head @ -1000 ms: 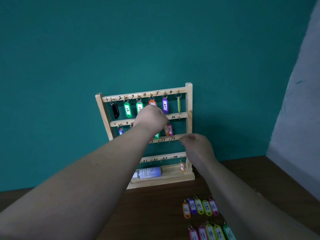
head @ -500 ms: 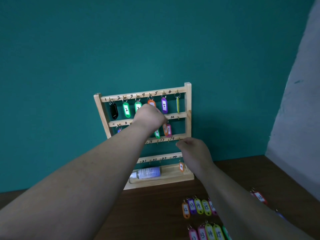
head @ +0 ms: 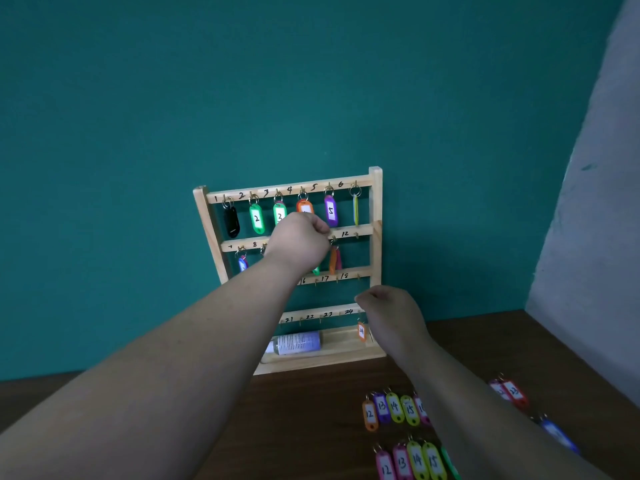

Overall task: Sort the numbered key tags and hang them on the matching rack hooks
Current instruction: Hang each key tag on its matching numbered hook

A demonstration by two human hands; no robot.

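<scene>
On the dark wooden table (head: 304,427), toward its near right edge, lies a front row of key tags (head: 412,462). They are pink and yellow and read 12, 13, 14, 15. A green one at the row's end is cut off by the right forearm.

Just behind is a second row of tags (head: 389,408): orange 12, purple 13, yellow 14, yellow 15, then a pink one half hidden by the same forearm. Near the table's right edge lie two red tags (head: 512,393) and a blue tag (head: 557,433).

The right hand (head: 391,317) hovers at the right end of the rack's bottom rail. Its fingers are loosely curled with nothing visible in them. It is just beside the orange tag 24 (head: 361,331) hanging there.

The wooden rack (head: 375,237) stands at the table's far edge. A white bottle (head: 298,342) lies on its side in the base tray.

The left hand (head: 299,242) is clenched over the middle of the second rail, knuckles toward the camera. Its fingertips sit just above the ring of an orange and pink pair of tags (head: 334,259). Whether they pinch that ring cannot be told. The left forearm hides the left ends of the two lower rails.

The top rail carries a black tag (head: 231,221), green 2 (head: 256,219), green 3 (head: 279,213), an orange tag (head: 304,206) partly covered by the hand, purple 5 (head: 330,211) and an edge-on yellow tag (head: 355,209).

Behind the rack is a teal wall (head: 311,81). A pale grey wall (head: 595,202) meets it on the right.
</scene>
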